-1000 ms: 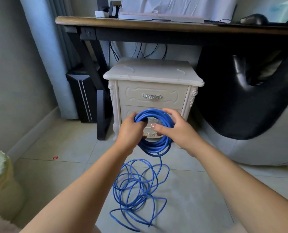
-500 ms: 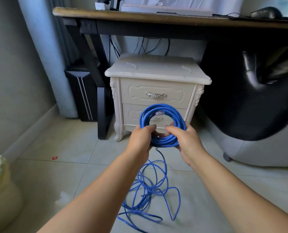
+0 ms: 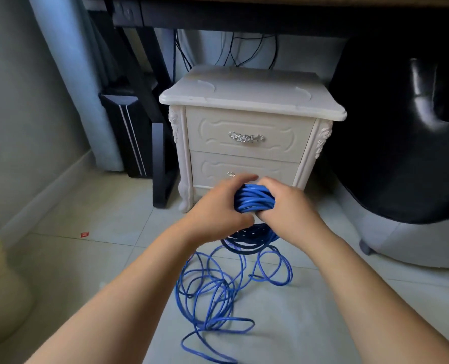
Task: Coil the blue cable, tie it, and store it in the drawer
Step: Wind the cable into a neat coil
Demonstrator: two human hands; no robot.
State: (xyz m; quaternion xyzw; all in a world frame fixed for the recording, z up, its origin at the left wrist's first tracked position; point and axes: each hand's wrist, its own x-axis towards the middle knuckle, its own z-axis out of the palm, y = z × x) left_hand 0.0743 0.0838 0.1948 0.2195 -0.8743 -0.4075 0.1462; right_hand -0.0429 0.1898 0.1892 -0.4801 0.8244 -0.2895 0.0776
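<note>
Before the nightstand (image 3: 244, 101), blue cable (image 3: 253, 199) coil held up.
Grip: left hand (image 3: 215, 208) and right hand (image 3: 291, 211) curled round it; slack (image 3: 210, 285) lay below, nearer, on the floor (image 3: 349, 311).

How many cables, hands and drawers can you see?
Cables: 1, the blue cable.
Hands: 2, left hand and right hand, both gripping the cable.
Drawers: 2, top drawer and bottom drawer, both closed.
Total: 5.
</note>
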